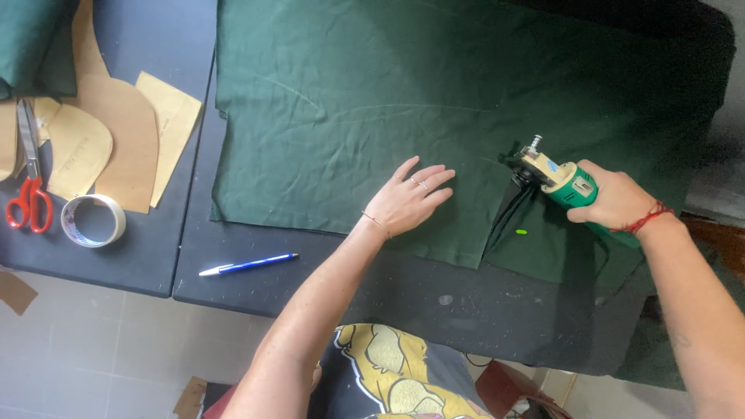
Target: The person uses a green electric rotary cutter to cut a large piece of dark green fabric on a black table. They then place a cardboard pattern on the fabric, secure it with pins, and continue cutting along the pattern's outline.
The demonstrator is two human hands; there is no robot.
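Left hand (407,200) presses flat, grip wide, on green cloth (372,101), while at its 3 o'clock right hand (613,198) holds a green cutter (560,181).

— What sort of place is this?

— A sewing or tailoring workshop. A big green cloth (434,101) lies spread over a dark cutting table (434,302), and a green electric fabric cutter (555,180) stands on it.

— Anything else?

— Brown paper patterns (116,132) lie on a second table (147,256), with red-handled scissors (29,186), a roll of tape (93,221) and a blue pen (248,264).
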